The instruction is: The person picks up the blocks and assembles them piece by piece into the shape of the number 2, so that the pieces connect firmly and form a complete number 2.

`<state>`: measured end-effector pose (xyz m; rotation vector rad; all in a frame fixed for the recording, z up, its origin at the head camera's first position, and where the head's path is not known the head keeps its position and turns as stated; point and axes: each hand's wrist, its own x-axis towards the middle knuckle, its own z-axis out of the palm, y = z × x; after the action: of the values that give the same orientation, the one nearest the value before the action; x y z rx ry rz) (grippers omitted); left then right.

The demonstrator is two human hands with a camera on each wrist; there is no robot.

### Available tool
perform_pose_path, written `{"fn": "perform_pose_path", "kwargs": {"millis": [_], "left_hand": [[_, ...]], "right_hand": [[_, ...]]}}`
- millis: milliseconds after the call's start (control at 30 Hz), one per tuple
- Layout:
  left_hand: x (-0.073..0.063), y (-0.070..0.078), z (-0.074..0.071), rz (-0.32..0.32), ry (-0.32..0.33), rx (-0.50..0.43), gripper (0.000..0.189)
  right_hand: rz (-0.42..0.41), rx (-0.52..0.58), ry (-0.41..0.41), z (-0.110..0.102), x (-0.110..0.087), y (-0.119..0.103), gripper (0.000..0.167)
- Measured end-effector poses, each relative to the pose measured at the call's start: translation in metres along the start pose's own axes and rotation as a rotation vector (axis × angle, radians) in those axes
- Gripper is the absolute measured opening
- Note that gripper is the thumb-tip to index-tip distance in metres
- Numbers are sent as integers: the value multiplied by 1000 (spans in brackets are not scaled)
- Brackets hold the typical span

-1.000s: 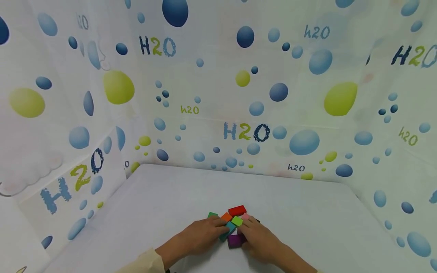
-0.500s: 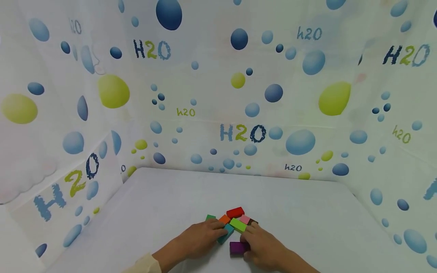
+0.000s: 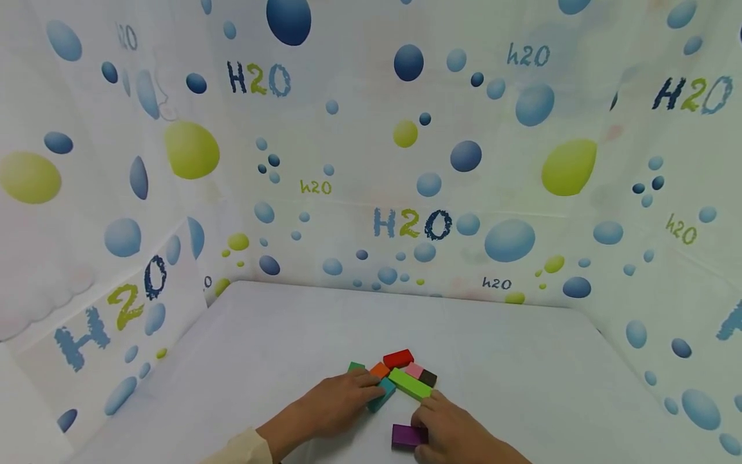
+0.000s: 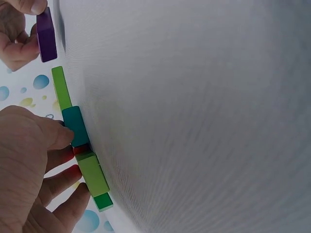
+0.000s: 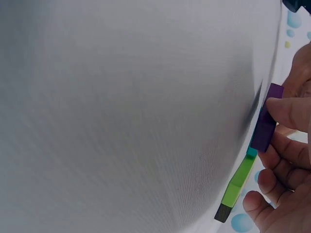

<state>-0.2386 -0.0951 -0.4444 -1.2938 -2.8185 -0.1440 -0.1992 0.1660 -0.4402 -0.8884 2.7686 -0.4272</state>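
My right hand (image 3: 455, 428) grips a purple block (image 3: 406, 437) between thumb and fingers, on the near side of a cluster of coloured blocks. In the right wrist view, the thumb lies on one face of the purple block (image 5: 268, 119). My left hand (image 3: 342, 399) pinches a teal block (image 3: 381, 394), its thumb against the face in the left wrist view. A light green block (image 4: 93, 174) sits beneath the left fingers, hidden from the head view. Another long light green block (image 3: 410, 384) lies slanted beside the teal one, its near end by my right fingertips.
Around the cluster lie an orange block (image 3: 379, 370), a red block (image 3: 399, 358), a pink block (image 3: 414, 369), a dark brown block (image 3: 428, 377) and a green block (image 3: 356, 366). A white cloth-covered table (image 3: 278, 335) carries them, with patterned curtains (image 3: 348, 142) behind and at both sides.
My right hand has drawn the purple block toward me, away from the cluster. More of the long light green block and the dark brown block now shows. The left hand stays on the teal block.
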Motion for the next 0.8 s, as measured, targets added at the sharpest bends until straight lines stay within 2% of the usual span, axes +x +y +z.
{"fn": "perform_pose_path", "kwargs": {"millis": [367,667,800], "left_hand": [[0,-2,1,12,17,1,44],[-1,-1,-1,7,2,-16,43],[-2,0,-1,7,2,-19,43]], "right_hand": [[-46,-93,-36,2,-9,2,26],[-36,-42,-41,8,-16,1,34],[-38,-37,-53,10,-19,2,32]]}}
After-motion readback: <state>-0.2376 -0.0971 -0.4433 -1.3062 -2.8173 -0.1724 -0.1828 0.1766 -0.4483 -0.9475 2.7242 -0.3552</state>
